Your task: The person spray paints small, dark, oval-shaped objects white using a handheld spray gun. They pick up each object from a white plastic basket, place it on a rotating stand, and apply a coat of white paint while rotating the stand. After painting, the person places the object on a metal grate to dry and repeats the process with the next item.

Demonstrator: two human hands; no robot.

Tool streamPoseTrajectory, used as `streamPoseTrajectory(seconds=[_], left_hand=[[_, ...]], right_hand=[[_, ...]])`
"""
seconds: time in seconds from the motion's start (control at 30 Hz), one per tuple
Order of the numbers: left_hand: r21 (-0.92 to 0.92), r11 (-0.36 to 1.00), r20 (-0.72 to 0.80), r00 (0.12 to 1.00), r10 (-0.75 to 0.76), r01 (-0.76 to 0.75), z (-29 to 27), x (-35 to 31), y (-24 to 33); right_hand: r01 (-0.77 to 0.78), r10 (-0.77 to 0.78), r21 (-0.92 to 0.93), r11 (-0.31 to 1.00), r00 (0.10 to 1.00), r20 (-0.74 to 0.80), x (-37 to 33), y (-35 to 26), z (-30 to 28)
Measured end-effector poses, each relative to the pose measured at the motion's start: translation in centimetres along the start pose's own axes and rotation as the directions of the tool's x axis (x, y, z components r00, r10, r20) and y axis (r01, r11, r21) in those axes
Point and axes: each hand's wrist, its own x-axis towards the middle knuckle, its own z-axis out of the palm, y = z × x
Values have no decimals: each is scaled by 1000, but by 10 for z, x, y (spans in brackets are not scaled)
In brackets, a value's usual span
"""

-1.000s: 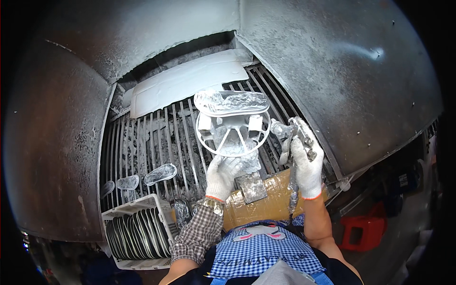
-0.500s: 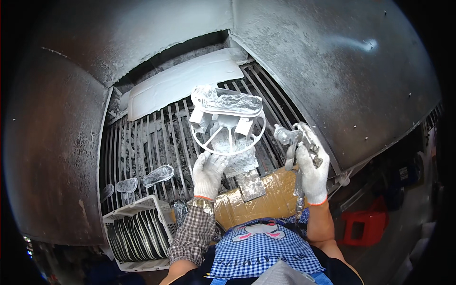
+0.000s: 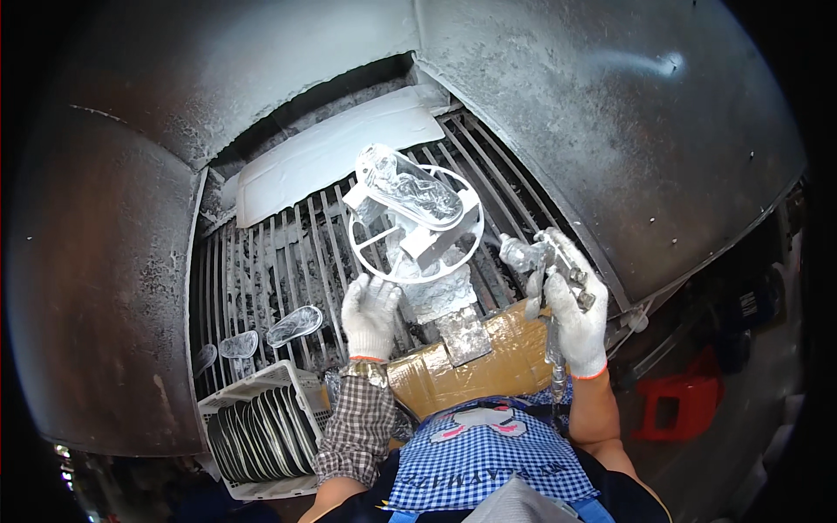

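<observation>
A white spoked wheel (image 3: pixel 476 246) stands above the grating on a crusted base. On its blocks rests an oval, sole-shaped piece (image 3: pixel 417 193) covered with clear film, its long side running from far left to near right. My left hand (image 3: pixel 370 318), in a white knit glove, is at the wheel's near left rim with fingers extended, fingertips at or very close to the rim. My gloved right hand (image 3: pixel 579 318) is closed round a metal spray gun (image 3: pixel 527 254), its nozzle end pointing left toward the wheel. A hose hangs below the gun.
Dusty metal walls (image 3: pixel 610 148) enclose the slatted grating (image 3: pixel 301 261). A pale flat sheet (image 3: pixel 340 152) lies at the back. Several film-covered oval pieces (image 3: pixel 295 325) lie at left. A white crate (image 3: pixel 261 376) holds dark oval pieces. Taped cardboard (image 3: pixel 514 357) lies in front; a red stool (image 3: pixel 676 405) stands right.
The wheel has turned, swinging the oval piece from nearly crosswise to a slant with its right end nearer me. My left hand has shifted slightly left; the right still holds the spray gun.
</observation>
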Motion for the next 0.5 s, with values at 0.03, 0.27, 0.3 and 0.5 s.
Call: streamPoseTrajectory(seconds=[0.03, 0.27, 0.3, 0.5], left_hand=[[-16, 999, 12, 999, -39, 39, 15, -10, -4], [-35, 971, 134, 964, -231, 238, 30, -32, -37], [-39, 972, 137, 965, -224, 231, 35, -33, -37], [-15, 980, 143, 970, -195, 199, 26, -24, -30]], right_hand=[[12, -11, 16, 1000, 999, -40, 1, 3, 0], [-36, 35, 24, 999, 999, 37, -2, -3, -1], [-40, 39, 28, 999, 999, 12, -1, -3, 0], [-36, 28, 66, 997, 993, 117, -2, -3, 0]])
